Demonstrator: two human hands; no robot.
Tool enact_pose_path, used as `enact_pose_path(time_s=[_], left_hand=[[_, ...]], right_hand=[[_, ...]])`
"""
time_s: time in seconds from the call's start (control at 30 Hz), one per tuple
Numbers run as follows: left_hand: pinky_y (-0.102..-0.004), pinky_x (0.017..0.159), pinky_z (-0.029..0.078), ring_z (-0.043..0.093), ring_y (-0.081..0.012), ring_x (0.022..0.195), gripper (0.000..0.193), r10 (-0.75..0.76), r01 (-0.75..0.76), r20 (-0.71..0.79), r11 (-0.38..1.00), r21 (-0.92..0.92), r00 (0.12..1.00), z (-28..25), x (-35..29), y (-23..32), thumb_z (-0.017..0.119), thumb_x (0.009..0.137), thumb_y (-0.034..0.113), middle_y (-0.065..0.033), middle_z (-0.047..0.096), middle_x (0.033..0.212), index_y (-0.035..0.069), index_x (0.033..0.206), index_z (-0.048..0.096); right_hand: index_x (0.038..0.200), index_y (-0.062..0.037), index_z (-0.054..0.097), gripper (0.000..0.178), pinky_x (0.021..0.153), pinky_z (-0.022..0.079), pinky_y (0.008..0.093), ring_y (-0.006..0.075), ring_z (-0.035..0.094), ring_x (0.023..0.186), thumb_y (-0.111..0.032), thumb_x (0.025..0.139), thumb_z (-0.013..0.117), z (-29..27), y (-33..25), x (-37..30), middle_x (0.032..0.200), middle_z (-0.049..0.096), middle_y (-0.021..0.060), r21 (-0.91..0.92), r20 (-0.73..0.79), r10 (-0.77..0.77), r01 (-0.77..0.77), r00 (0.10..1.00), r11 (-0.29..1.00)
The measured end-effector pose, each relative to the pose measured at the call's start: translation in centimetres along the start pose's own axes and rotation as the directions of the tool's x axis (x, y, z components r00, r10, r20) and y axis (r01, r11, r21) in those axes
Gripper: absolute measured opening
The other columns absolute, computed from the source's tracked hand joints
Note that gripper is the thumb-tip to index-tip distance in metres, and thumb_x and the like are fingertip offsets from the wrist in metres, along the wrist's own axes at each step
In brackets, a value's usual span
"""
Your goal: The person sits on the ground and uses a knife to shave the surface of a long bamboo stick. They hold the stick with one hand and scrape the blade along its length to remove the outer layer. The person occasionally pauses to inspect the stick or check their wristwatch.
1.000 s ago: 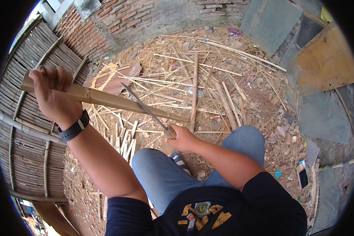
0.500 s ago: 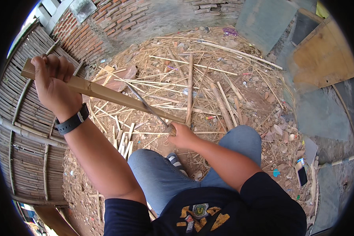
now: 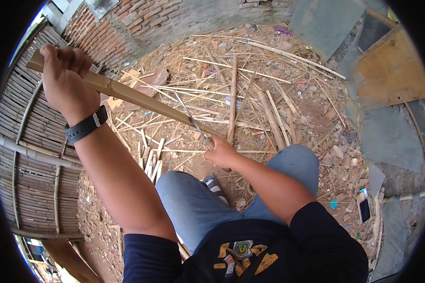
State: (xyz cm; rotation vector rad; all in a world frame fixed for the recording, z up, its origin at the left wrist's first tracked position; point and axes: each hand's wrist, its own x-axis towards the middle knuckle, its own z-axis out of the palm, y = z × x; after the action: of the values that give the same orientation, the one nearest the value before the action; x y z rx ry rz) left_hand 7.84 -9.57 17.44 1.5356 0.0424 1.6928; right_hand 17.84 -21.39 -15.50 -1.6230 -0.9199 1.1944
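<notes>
My left hand (image 3: 71, 87), raised at the upper left with a dark watch on its wrist, is closed around one end of a split bamboo strip (image 3: 137, 98). The strip slants down to the right, over the ground in front of my knees. Low near the strip's far end, my right hand (image 3: 220, 154) is wrapped round the wooden handle of a long knife (image 3: 188, 112). Its narrow blade points up and to the left and crosses the strip close to the handle. Whether the edge bites into the bamboo cannot be made out.
Cut bamboo slats (image 3: 151, 162) lie by my left knee. A bamboo pole (image 3: 233, 99) and many thin strips are strewn ahead. A woven bamboo wall (image 3: 38, 141) stands at the left, grey sheets (image 3: 387, 137) at the right. A phone (image 3: 364, 210) lies at the lower right.
The knife has turned, its blade now steeper across the strip and its tip further right. More of the handle shows below my right hand. My left hand keeps its grip; the view has shifted slightly.
</notes>
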Motion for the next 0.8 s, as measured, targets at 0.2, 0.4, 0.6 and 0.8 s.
enact_pose_path(time_s=[0.2,0.4,0.6,0.8], left_hand=[[-0.0249,0.053,0.028,0.031,-0.0112,0.058,0.025,0.007,-0.007,-0.004,1.0,-0.005,1.0,-0.2,0.1,0.0,0.05,0.101,0.027,-0.0007,0.038,0.069,0.008,0.085,0.048],[-0.0243,0.053,0.028,0.031,-0.0101,0.058,0.025,-0.03,0.041,0.11,0.994,-0.102,0.993,0.0,0.0,0.1,0.05,0.101,0.029,0.0006,0.037,0.07,0.008,0.088,0.047],[-0.0228,0.052,0.024,0.026,-0.008,0.058,0.028,-0.031,0.164,0.388,0.935,-0.314,0.921,-1.4,0.4,0.4,0.05,0.101,0.038,0.0034,0.032,0.071,0.011,0.093,0.048],[-0.0215,0.052,0.026,0.027,-0.0066,0.058,0.029,-0.033,0.412,0.633,0.785,-0.462,0.774,-1.2,0.2,0.3,0.05,0.1,0.04,0.0041,0.029,0.073,0.012,0.096,0.045]], right_hand=[[0.13,0.0098,0.046,0.066,0.091,0.047,0.0392,0.0322,0.062,0.104,-0.023,0.078,0.069,0.7,0.0,-1.5,0.108,0.062,0.0284,-0.18,-0.088,-0.324,0.304,0.942,0.935],[0.124,0.0055,0.054,0.057,0.08,0.049,0.0372,0.0306,0.064,0.087,-0.019,0.075,0.068,-0.5,-0.3,-0.7,0.097,0.064,0.0237,-0.054,-0.081,-0.092,0.088,0.992,0.995],[0.123,0.0021,0.054,0.05,0.08,0.049,0.0357,0.0223,0.062,0.089,-0.02,0.081,0.069,-1.4,-0.5,-0.8,0.099,0.065,0.015,-0.127,-0.083,-0.37,0.358,0.925,0.925],[0.13,0.0033,0.049,0.059,0.085,0.049,0.0396,0.0316,0.064,0.098,-0.021,0.079,0.067,-2.4,-2.3,-2.3,0.111,0.064,0.0221,-0.163,-0.11,-0.213,0.194,0.971,0.967]])
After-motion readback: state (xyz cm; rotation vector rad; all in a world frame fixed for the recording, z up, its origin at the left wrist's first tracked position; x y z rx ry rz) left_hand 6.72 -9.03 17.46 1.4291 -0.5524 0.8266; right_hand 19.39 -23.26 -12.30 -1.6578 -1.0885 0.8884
